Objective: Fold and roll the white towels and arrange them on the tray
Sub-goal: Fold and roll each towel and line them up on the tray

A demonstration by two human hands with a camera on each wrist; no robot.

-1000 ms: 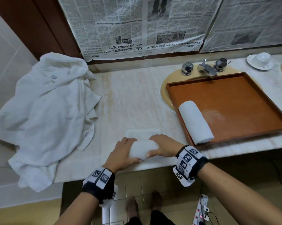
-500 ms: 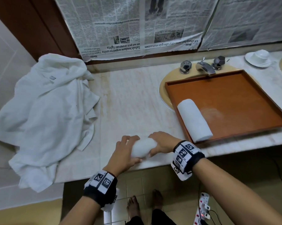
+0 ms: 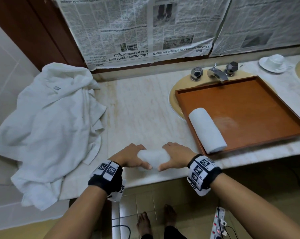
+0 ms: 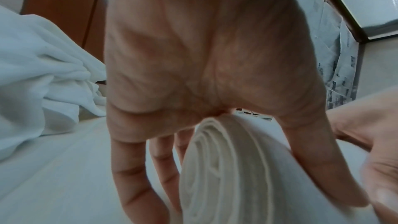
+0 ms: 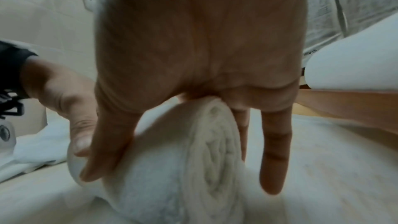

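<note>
A small white towel, rolled into a tight cylinder [image 3: 153,157], lies at the front edge of the marble counter. My left hand [image 3: 129,156] grips its left end and my right hand [image 3: 176,155] grips its right end, thumbs on the near side and fingers over the far side. The left wrist view shows the spiral end of the roll [image 4: 226,168] between my fingers, and the right wrist view shows the other end [image 5: 215,151]. A second rolled towel [image 3: 207,130] lies at the left edge of the brown wooden tray [image 3: 249,104].
A heap of loose white towels [image 3: 47,126] covers the counter's left side. The tray sits over a sink with a chrome tap [image 3: 216,75]. A white cup and saucer [image 3: 273,62] stand at the back right. Newspaper covers the wall behind.
The flat tail of the towel beyond the roll has been wound in, so no flat part shows now. Both hands have stayed on the roll's ends.
</note>
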